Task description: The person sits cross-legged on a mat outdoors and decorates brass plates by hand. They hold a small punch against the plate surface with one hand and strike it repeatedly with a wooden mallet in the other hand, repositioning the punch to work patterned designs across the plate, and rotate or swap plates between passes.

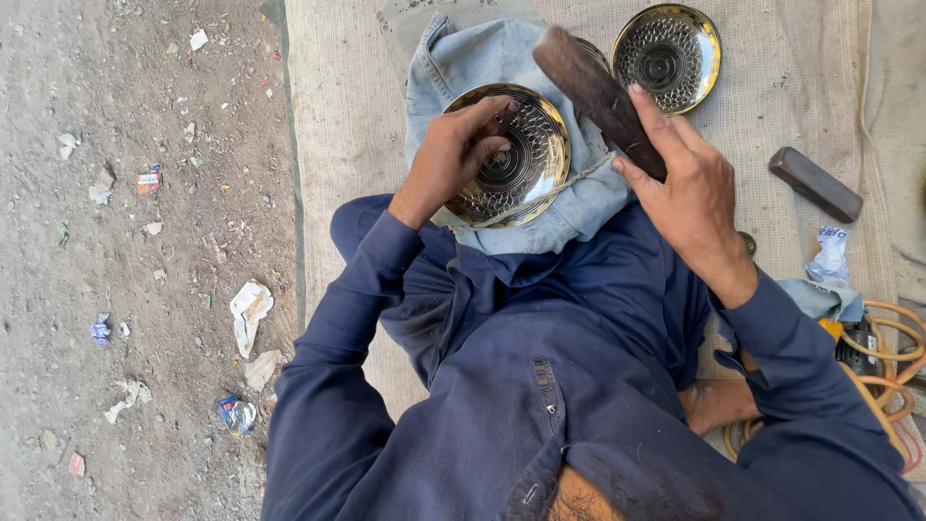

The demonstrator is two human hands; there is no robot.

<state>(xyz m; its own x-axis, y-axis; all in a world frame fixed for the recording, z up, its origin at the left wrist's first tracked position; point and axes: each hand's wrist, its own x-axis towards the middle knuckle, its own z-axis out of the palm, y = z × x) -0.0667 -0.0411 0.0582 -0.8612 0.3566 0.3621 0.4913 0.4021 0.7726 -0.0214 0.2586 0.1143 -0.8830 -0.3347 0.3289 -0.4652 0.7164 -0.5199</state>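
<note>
while a person in dark blue work clothes sits on a woven beige mat laid over bare dirt ground, seen from above, both hands work at a patterned metal plate. the plate rests on a pale blue denim cloth spread over the lap. the left hand curls its fingers over the plate's left rim, holding it in place. the right hand wraps closed around a dark wooden block, tilted just above the plate's upper right edge. a second patterned plate lies on the mat beyond. a dark bar lies to the right, near orange cable. paper scraps litter the dirt.
</note>
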